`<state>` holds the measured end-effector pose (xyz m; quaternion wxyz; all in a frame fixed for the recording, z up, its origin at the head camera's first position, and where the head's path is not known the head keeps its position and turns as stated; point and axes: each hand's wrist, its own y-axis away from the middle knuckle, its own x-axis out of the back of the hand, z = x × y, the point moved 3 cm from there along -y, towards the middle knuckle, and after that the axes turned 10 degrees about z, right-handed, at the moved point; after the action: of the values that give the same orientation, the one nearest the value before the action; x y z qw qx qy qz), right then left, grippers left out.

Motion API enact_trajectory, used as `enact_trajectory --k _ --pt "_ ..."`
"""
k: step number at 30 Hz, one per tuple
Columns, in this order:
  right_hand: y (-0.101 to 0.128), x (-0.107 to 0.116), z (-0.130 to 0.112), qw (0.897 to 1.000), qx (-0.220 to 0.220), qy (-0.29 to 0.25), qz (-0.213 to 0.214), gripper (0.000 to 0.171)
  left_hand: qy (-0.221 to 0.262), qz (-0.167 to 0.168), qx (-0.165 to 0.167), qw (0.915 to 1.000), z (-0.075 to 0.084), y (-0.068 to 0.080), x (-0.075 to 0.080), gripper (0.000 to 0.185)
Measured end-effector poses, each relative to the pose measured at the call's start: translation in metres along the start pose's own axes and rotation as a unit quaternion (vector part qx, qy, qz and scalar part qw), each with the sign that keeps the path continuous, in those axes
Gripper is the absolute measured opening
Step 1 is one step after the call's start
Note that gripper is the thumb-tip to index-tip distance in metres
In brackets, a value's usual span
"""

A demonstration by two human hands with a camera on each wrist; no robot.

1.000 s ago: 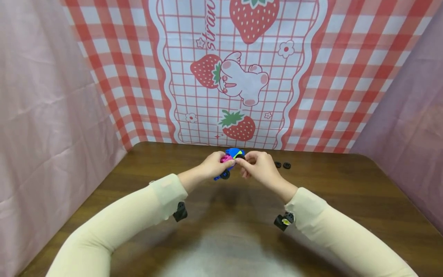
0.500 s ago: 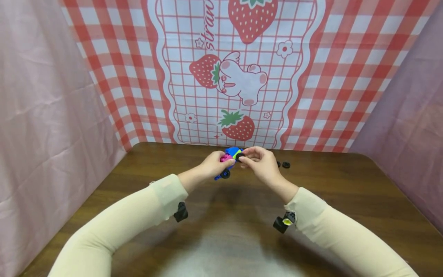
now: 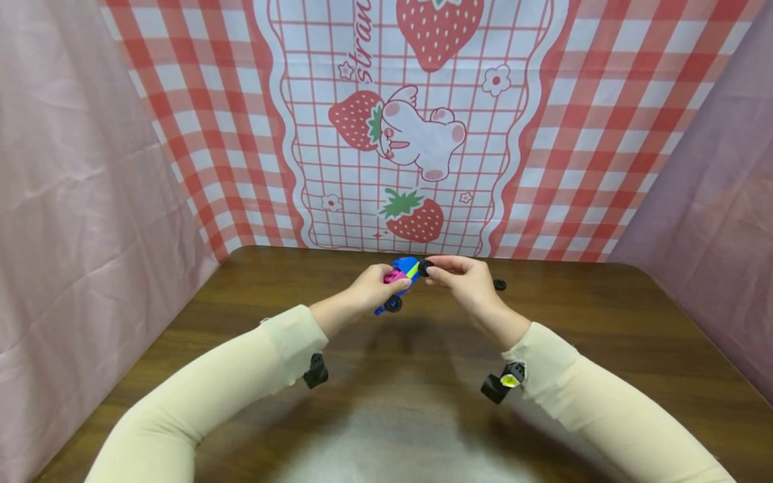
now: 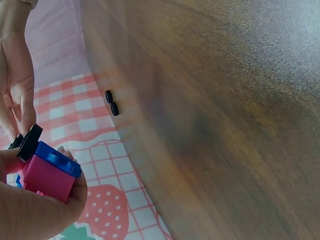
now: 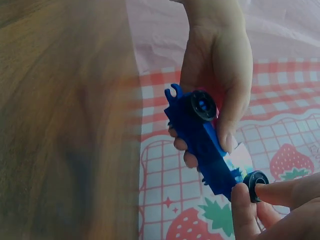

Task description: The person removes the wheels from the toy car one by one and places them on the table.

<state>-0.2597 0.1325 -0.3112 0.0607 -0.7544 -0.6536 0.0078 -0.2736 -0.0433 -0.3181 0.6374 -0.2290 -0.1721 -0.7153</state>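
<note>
My left hand [image 3: 374, 288] grips a blue and pink toy car [image 3: 406, 264] by its middle, raised above the table. One black wheel [image 5: 203, 104] is on the car at the end nearer me. At the car's other end, my right hand [image 3: 471, 285] pinches a second black wheel [image 5: 258, 185] between thumb and fingers. A narrow gap seems to show between this wheel and the blue body in the head view. Whether it still touches an axle I cannot tell. The right wrist view shows the car's blue underside [image 5: 202, 147]; the left fingers hide part of it.
Two loose black wheels [image 4: 112, 102] lie together on the brown wooden table [image 3: 386, 376] near its far edge. Only one loose wheel [image 3: 500, 284] shows in the head view. A strawberry-print cloth [image 3: 417, 168] hangs behind the table, with pink curtains [image 3: 78, 201] at the sides.
My right hand has shifted slightly right and outward, and the pinched wheel has moved from against the car's side to its edge. The left hand and car have hardly moved.
</note>
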Motion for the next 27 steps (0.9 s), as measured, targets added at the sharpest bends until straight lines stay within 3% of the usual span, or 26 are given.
enact_trajectory --k 8,15,27 --pt "-0.009 0.011 0.003 0.999 0.009 -0.024 0.025 0.035 0.038 -0.006 0.016 0.9991 -0.008 0.002 -0.002 0.038" --pt "-0.015 0.029 0.003 0.999 -0.005 -0.027 0.039 0.037 0.037 -0.007 0.023 0.9990 -0.011 0.003 0.000 0.037" --pt "-0.036 0.070 0.012 0.998 -0.032 0.024 0.053 0.035 0.045 -0.004 0.024 0.9987 -0.014 0.001 0.005 0.038"
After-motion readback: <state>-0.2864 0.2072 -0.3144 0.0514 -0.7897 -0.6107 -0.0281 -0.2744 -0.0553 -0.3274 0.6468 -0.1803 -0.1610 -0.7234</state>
